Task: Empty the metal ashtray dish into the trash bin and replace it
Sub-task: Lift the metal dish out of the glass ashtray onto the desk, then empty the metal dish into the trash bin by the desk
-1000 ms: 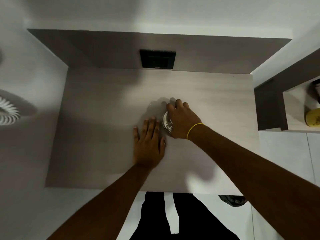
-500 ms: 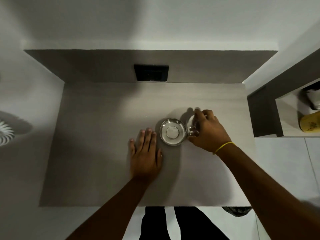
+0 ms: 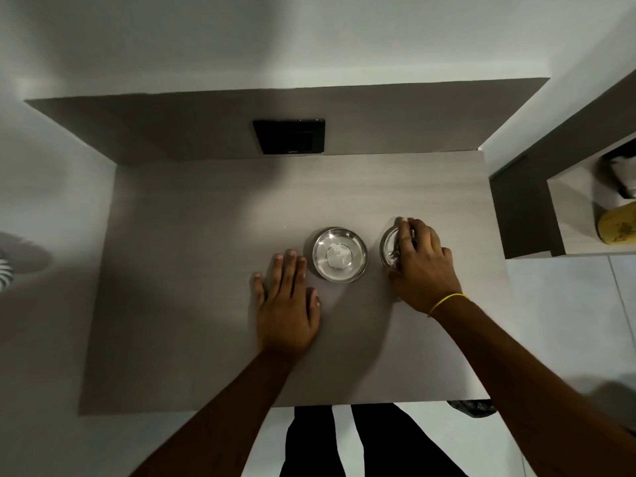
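Right hand [image 3: 418, 261] is clamped over the ashtray lid [image 3: 390, 247], now lifted off and set on the desk [image 3: 192, 270] just right of the metal ashtray dish [image 3: 339, 254]. Left hand [image 3: 285, 304] lies flat, fingers spread, just left of the dish. Dish stands uncovered, pale residue inside, ready for emptying. No legible markings.

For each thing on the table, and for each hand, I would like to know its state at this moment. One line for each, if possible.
dish: uncovered, upright on the table, pale residue inside, nothing touching it.
lid: off the dish, beside it at its right, under the right hand.
right hand: fingers closed around the lid.
left hand: flat on the table, palm down, holding nothing, apart from the dish.
table: carries the dish and lid.
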